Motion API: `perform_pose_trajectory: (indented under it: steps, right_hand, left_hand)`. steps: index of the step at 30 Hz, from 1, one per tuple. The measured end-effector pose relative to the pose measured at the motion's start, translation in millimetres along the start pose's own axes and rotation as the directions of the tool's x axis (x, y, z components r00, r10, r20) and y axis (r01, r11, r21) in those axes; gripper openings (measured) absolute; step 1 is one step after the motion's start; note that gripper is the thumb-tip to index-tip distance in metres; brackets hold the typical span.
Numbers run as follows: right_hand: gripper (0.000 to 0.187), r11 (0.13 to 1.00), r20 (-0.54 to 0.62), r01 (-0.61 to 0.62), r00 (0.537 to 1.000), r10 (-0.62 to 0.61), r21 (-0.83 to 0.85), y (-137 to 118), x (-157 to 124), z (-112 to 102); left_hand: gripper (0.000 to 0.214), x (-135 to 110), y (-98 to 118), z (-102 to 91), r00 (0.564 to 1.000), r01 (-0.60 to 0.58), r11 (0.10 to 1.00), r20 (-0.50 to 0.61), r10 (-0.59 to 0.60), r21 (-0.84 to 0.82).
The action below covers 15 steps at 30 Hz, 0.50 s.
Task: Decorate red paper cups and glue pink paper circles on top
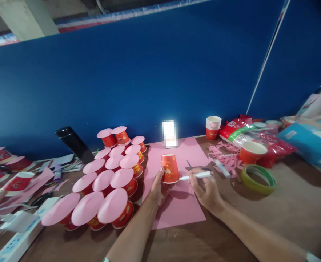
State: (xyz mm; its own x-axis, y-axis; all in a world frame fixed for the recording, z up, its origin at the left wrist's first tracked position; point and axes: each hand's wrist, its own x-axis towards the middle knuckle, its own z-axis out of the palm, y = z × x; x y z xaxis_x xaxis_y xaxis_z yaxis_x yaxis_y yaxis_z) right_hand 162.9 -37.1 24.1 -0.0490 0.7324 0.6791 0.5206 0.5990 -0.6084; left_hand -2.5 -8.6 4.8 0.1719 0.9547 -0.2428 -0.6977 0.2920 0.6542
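Note:
My left hand (157, 189) grips an upside-down red paper cup (169, 168) that stands on a pink paper sheet (176, 209). My right hand (205, 189) is closed round a white pen (197, 176), its tip touching the cup's lower right rim. Scissors (190, 166) lie on the pink sheet just behind the pen.
To the left stand several rows of red cups capped with pink paper discs (112, 182). A stack of cups (212, 127), a single cup (251, 152), pink scraps (225, 154), a tape roll (258, 178) and a red cup bag (254, 140) lie right. A power strip (18, 236) sits front left.

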Motion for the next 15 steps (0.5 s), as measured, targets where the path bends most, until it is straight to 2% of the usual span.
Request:
perform_pose_trajectory:
  steps: [8, 11, 15]
  right_hand:
    - [0.022, 0.998, 0.017, 0.059, 0.998, -0.058, -0.03, -4.1, 2.4, -1.8]
    - [0.022, 0.997, -0.005, 0.068, 0.998, -0.069, -0.04, -1.8, 2.1, -1.0]
    - [0.019, 0.999, -0.041, 0.048, 0.998, -0.049, -0.017, 1.5, 1.5, -0.3]
  left_hand:
    - [0.029, 2.3, -4.8, -6.1, 0.999, -0.022, 1.0, 0.043, 0.022, 0.015]
    - [0.024, 3.7, -6.8, -8.3, 0.997, -0.061, 0.998, 0.057, 0.06, 0.015]
    - [0.024, 3.8, -7.5, -8.2, 0.995, -0.042, 0.999, 0.089, 0.041, 0.004]
